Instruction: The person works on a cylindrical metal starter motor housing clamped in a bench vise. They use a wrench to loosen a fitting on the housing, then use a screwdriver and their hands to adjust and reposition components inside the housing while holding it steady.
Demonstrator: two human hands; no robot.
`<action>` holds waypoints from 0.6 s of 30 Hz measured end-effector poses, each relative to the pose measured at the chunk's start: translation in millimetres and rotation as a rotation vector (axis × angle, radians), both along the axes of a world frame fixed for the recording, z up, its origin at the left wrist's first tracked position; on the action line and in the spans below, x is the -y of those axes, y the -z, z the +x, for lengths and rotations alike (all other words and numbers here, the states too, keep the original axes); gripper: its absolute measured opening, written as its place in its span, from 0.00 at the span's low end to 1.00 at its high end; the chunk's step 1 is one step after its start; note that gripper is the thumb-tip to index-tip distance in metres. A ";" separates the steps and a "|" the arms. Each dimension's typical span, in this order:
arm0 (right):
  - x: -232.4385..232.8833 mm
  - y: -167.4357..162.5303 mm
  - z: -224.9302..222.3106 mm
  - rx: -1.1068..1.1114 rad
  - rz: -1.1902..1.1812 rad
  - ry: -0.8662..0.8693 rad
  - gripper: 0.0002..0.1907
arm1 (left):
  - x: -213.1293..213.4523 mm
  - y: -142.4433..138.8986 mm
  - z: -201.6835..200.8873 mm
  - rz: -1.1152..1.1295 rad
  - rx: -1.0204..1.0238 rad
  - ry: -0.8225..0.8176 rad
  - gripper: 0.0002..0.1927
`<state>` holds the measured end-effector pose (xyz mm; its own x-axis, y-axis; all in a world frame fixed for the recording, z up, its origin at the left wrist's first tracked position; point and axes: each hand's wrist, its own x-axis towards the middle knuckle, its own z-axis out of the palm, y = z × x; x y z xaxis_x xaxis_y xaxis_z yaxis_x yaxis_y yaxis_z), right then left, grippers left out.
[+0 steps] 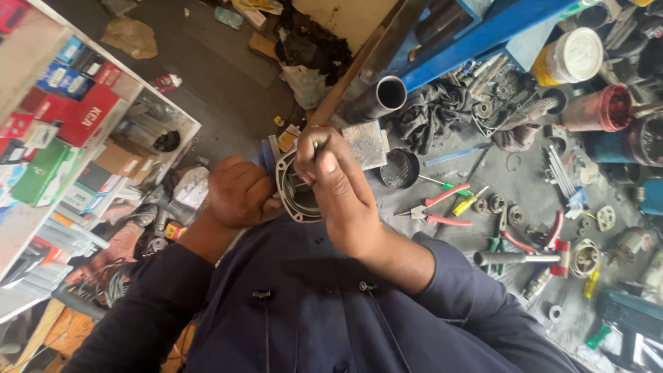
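left hand (238, 192): fist curled shut round the left rim of a round grey metal housing (293, 200), knuckles up, wrist bent back toward the dark blue sleeve
right hand (338, 190): fingers pinched together on a thin dark tool (318, 146) held upright over the housing; forearm slants down to the right
housing: between both hands, in front of the chest, its open ring facing the camera
boxes (65, 103): far left of the grip, stacked on a white shelf; red, blue and green cartons, flat rectangles
yellow can (570, 56): up and right of the grip, on its side, white lid
pliers (442, 207): just right of the right hand, red handles, on the grey bench
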<state>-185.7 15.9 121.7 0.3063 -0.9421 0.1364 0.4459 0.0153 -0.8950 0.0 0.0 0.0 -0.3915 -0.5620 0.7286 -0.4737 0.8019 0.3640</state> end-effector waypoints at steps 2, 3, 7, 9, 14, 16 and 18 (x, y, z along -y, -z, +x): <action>-3.4 -9.9 10.5 -0.001 -0.018 0.029 0.18 | 9.5 -15.3 8.6 -0.028 0.003 0.019 0.22; -3.5 -7.3 11.0 0.002 -0.023 0.046 0.18 | 14.1 -15.5 7.7 -0.046 0.007 0.024 0.22; 4.1 -16.6 17.8 -0.001 -0.011 0.077 0.15 | 25.8 -24.7 17.2 -0.062 0.015 0.046 0.22; 5.9 -26.9 18.3 -0.032 0.027 0.056 0.13 | 27.4 -26.4 18.2 -0.064 0.007 0.046 0.22; -6.0 -35.7 10.0 -0.230 0.199 0.023 0.14 | -2.3 -1.3 7.3 0.065 0.016 -0.048 0.19; -4.3 -39.1 5.5 -0.511 -0.048 0.123 0.21 | -1.2 8.0 2.5 0.066 0.040 -0.079 0.21; -5.4 -37.4 -2.2 -1.057 -0.507 0.318 0.27 | -5.1 18.9 -0.8 0.066 0.020 -0.086 0.23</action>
